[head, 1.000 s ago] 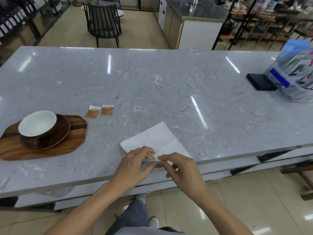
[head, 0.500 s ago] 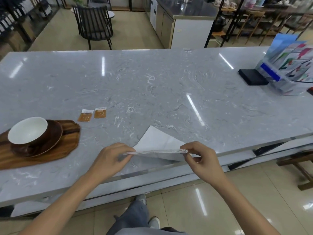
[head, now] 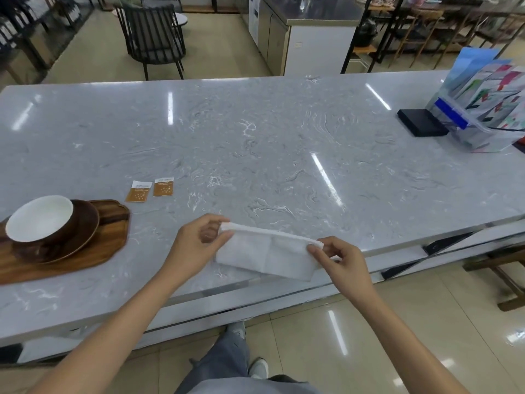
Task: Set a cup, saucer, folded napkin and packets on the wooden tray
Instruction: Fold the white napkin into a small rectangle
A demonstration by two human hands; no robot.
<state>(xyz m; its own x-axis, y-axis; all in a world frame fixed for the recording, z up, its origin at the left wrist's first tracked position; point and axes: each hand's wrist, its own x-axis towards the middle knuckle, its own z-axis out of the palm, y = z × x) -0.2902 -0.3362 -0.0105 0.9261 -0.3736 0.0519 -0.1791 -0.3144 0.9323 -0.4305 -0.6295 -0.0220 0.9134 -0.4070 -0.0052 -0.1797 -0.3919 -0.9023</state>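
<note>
The person is holding one white napkin (head: 265, 255) near the front edge of the marble counter (head: 284, 155), with its long folded edge raised and the rest hanging down to touch the stone. The left hand (head: 199, 245) is pinching the left end of that edge between thumb and fingertips, and the right hand (head: 338, 258) is pinching the right end in the same way, with the other fingers curled in. The napkin is looking thin, soft and very light, so I am judging that it will sag and unfold easily; holding it at both ends of the fold, as now, is probably the best place. On the left, one wooden tray (head: 85, 251) is lying, and it is carrying one brown saucer (head: 85, 223) with one cup (head: 39, 220), white inside, sitting on it; these are looking hard and breakable. Two small orange packets (head: 150, 190) are lying side by side on the counter just beyond the tray, not on it yet. They are looking flat and light, so lifting them by an edge will probably be needed.
</note>
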